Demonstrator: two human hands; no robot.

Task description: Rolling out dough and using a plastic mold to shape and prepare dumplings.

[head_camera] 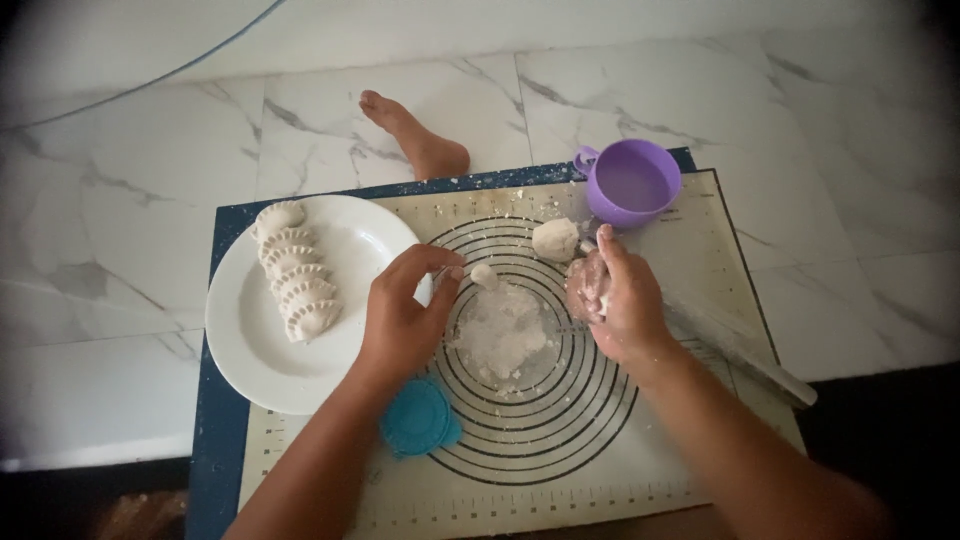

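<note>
Head view, looking down on a floor-level work mat. Nearest the camera, below the left wrist: a blue dumpling press (420, 418) lying on the baking mat (560, 470), unused right now.

Left hand (400, 315): thumb and forefinger pinched together on a small spoon-like tool with a dab of dough or filling (484, 275) at its tip, just beyond the fingertips (the handle is too thin to make out well). Under and right of those fingertips, a heap of flour (500, 330) at the centre of the mat's rings.

Right hand (622, 300): fingers curled around a floury piece of dough (585, 285), cupping it against the palm; I cannot tell whether it is already filled. A clear rolling pin (745, 350) lies to the right of that hand.

Left of the left hand: white plate (250, 350) bearing a column of five or so crimped dumplings (295, 285). So several are done.

Beyond the right fingertips: one dough ball (555, 240) untouched, so at least one more to shape besides the piece in hand. Past it, a purple cup (632, 182).

Farthest: a bare foot (415, 135) on the marble floor (130, 200).
</note>
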